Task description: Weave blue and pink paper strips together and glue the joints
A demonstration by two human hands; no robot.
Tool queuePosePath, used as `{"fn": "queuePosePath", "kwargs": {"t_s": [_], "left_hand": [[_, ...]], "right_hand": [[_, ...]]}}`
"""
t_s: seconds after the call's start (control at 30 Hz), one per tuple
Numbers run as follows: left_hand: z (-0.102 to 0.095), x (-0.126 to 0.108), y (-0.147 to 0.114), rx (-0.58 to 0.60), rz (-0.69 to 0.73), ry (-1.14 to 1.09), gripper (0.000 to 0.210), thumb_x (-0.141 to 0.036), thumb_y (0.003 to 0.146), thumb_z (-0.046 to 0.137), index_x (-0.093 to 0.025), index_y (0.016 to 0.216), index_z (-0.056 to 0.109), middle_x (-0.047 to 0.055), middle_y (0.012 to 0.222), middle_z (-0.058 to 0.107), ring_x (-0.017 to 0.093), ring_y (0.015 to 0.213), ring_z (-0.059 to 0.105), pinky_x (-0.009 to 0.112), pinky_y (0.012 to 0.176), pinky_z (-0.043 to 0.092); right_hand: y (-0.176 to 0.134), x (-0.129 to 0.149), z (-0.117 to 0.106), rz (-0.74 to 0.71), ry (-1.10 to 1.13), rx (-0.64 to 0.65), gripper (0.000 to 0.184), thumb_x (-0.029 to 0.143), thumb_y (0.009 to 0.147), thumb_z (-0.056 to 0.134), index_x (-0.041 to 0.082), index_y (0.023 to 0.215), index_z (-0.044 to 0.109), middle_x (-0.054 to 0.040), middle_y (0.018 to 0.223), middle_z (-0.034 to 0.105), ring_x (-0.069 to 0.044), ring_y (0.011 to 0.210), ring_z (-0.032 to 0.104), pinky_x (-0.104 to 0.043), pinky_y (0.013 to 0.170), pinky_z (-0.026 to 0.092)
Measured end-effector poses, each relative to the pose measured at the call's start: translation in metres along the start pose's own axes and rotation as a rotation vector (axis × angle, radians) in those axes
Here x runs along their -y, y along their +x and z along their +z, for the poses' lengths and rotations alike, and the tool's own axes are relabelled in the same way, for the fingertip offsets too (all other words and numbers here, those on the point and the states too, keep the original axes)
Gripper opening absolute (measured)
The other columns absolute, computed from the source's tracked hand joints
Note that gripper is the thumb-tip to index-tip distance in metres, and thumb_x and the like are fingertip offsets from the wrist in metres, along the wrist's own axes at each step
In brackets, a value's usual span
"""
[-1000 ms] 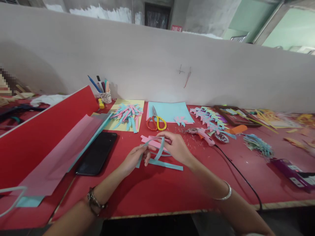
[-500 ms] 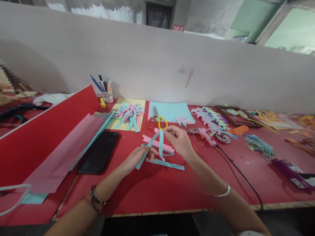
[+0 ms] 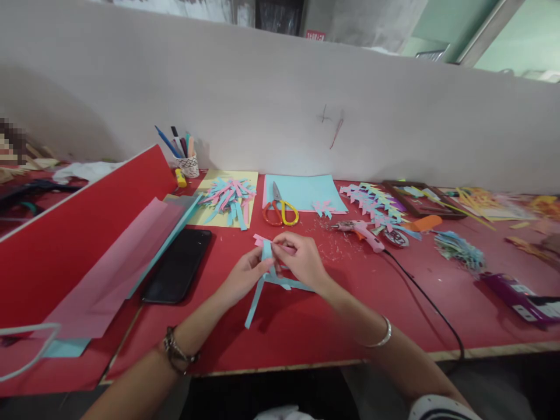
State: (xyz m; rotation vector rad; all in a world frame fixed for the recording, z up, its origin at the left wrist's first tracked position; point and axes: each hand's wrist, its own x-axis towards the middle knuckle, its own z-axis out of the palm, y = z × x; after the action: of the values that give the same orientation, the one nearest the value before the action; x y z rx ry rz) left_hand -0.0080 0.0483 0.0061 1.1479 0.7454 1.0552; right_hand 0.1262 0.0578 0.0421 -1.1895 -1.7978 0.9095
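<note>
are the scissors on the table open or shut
Open a little: the scissors lie flat on the table, their orange and yellow handle loops spread apart. The blades are too small to judge.

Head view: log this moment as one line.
left hand: pinching blue paper strip | right hand: pinching same strip's upper end | scissors: lying behind hands

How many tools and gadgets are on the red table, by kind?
Scissors: 1
Glue gun: 1
Phone: 1
Pen cup: 1
Total: 4
</note>
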Motion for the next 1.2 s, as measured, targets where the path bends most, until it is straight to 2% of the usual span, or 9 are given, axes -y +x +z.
{"fn": "queuePosePath", "kwargs": {"t_s": [0.13, 0.3, 0.43, 0.6, 0.87, 1.07, 1.13, 1.2], "left_hand": [[0.003, -0.006, -0.002, -0.090, -0.031, -0.016, 0.033, -0.047, 0.064, 0.064, -0.017, 0.066, 0.052, -0.006, 0.048, 0.054, 0.008, 0.042, 0.050, 0.021, 0.050, 0.042], [0.004, -0.008, -0.004, -0.112, -0.060, -0.087, 0.034, -0.047, 0.064, 0.063, -0.017, 0.061, 0.045, -0.009, 0.042, 0.042, 0.005, 0.036, 0.042, 0.019, 0.040, 0.033], [0.003, -0.007, -0.007, -0.115, -0.049, -0.011, 0.036, -0.049, 0.071, 0.054, -0.018, 0.059, 0.040, -0.010, 0.041, 0.040, 0.003, 0.030, 0.034, 0.019, 0.036, 0.027], [0.003, -0.008, -0.007, -0.146, 0.024, 0.051, 0.036, -0.051, 0.075, 0.047, -0.018, 0.063, 0.043, -0.010, 0.041, 0.039, 0.003, 0.032, 0.034, 0.018, 0.038, 0.027], [0.001, -0.005, -0.006, -0.167, 0.063, 0.177, 0.038, -0.055, 0.077, 0.043, -0.018, 0.068, 0.045, -0.011, 0.037, 0.034, 0.004, 0.031, 0.026, 0.018, 0.036, 0.022], [0.001, -0.007, -0.008, -0.155, 0.067, 0.205, 0.037, -0.053, 0.079, 0.039, -0.019, 0.067, 0.046, -0.010, 0.037, 0.036, 0.005, 0.032, 0.027, 0.019, 0.036, 0.023], [0.001, -0.009, -0.008, -0.150, 0.080, 0.244, 0.037, -0.052, 0.080, 0.038, -0.019, 0.066, 0.046, -0.010, 0.037, 0.036, 0.006, 0.032, 0.027, 0.019, 0.037, 0.024], [0.001, -0.010, -0.008, -0.155, 0.114, 0.325, 0.038, -0.051, 0.080, 0.037, -0.019, 0.060, 0.044, -0.008, 0.037, 0.036, 0.006, 0.033, 0.029, 0.019, 0.038, 0.026]], "right_hand": [[-0.001, 0.001, 0.003, -0.003, -0.031, 0.021, 0.018, 0.031, 0.077, 0.048, 0.018, 0.068, 0.055, 0.0024, 0.052, 0.056, -0.011, 0.053, 0.054, -0.021, 0.056, 0.039], [0.001, 0.000, 0.003, -0.038, -0.055, 0.007, 0.018, 0.031, 0.077, 0.048, 0.017, 0.066, 0.053, 0.0021, 0.056, 0.053, -0.009, 0.052, 0.047, -0.021, 0.051, 0.034], [0.002, 0.004, 0.002, -0.041, 0.053, 0.032, 0.018, 0.029, 0.078, 0.045, 0.018, 0.064, 0.048, 0.0038, 0.057, 0.048, -0.007, 0.050, 0.042, -0.019, 0.049, 0.033], [0.000, 0.008, 0.000, -0.045, 0.075, 0.066, 0.017, 0.027, 0.078, 0.045, 0.018, 0.064, 0.046, 0.0042, 0.057, 0.046, -0.007, 0.052, 0.042, -0.020, 0.051, 0.034], [0.001, 0.003, -0.003, -0.068, 0.124, 0.121, 0.015, 0.024, 0.080, 0.043, 0.018, 0.066, 0.045, 0.0052, 0.056, 0.043, -0.006, 0.052, 0.042, -0.019, 0.051, 0.034], [0.002, -0.001, -0.007, -0.108, 0.124, 0.137, 0.015, 0.024, 0.080, 0.043, 0.018, 0.066, 0.047, 0.0050, 0.057, 0.045, -0.007, 0.052, 0.044, -0.019, 0.051, 0.035], [0.003, -0.002, -0.008, -0.090, 0.070, 0.158, 0.016, 0.025, 0.080, 0.043, 0.018, 0.067, 0.048, 0.0039, 0.058, 0.048, -0.008, 0.055, 0.047, -0.021, 0.054, 0.037], [0.004, -0.001, -0.008, -0.068, -0.008, 0.148, 0.012, 0.027, 0.080, 0.046, 0.018, 0.074, 0.051, 0.0014, 0.067, 0.055, -0.010, 0.064, 0.052, -0.024, 0.063, 0.040]]}}
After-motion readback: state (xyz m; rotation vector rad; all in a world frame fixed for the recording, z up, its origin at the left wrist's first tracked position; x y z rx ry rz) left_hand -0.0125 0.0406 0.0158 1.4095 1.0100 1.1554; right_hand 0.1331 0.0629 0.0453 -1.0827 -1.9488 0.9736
